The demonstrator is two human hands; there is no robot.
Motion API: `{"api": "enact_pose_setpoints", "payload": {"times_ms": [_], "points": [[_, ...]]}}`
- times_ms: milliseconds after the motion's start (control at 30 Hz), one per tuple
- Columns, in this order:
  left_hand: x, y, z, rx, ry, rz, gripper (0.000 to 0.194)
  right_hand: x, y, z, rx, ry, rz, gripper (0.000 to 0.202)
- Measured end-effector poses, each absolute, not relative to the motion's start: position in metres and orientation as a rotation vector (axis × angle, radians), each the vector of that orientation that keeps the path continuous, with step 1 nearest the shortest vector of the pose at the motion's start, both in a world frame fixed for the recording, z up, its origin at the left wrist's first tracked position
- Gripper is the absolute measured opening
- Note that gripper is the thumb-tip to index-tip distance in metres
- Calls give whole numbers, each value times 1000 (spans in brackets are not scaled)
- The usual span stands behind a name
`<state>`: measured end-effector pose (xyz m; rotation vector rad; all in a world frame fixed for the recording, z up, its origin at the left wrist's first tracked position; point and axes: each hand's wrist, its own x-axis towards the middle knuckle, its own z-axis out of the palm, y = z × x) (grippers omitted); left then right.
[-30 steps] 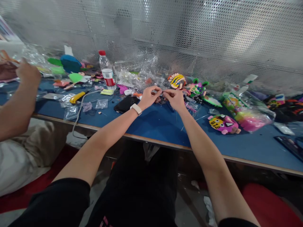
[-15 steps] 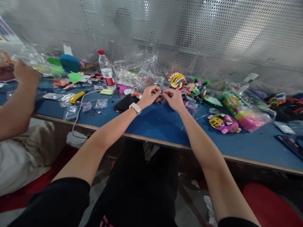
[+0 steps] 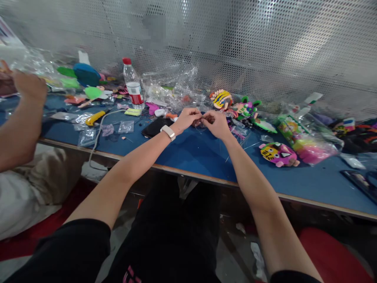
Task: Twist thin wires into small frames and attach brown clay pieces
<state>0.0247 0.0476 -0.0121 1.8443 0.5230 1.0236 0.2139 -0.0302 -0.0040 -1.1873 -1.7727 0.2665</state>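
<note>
Slightly above the centre of the frame, the work point lies between the fingertips of the left hand (image 3: 187, 120) and the right hand (image 3: 218, 122). Any small item at this point is hidden or too small to identify; its long axis cannot be determined. Both hands have bent fingers, with thumb and fingertips drawn together; whether either one grips anything cannot be told. The fingertips face each other from left and right, close together; neither hand is clearly nearer to the work point.

Just below and left of the left hand, a black case (image 3: 152, 129) lies flat on the blue table (image 3: 193, 157), beside the wristband (image 3: 168, 132). Pink strips (image 3: 239, 134) lie to the right of the right hand. Clear plastic wrap (image 3: 165, 94) lies behind the left hand; a striped toy (image 3: 221, 99) sits behind the right. Toward the upper left stands a bottle (image 3: 134, 88). At the far left edge, a co-worker's hand (image 3: 30, 85) is well apart.
</note>
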Motion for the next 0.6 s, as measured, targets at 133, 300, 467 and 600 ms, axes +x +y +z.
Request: {"api": "enact_pose_setpoints", "payload": {"times_ms": [133, 300, 467, 600], "points": [[27, 53, -15, 1796, 526, 989, 30, 211, -33, -2, -1211, -1816, 165, 17], [30, 56, -19, 1739, 466, 956, 33, 209, -32, -2, -1220, -1766, 179, 22], [27, 47, -12, 1889, 528, 1099, 33, 210, -28, -6, -1168, -1680, 392, 26], [19, 37, 0, 2195, 559, 1292, 23, 213, -23, -7, -1120, -1653, 441, 25]]}}
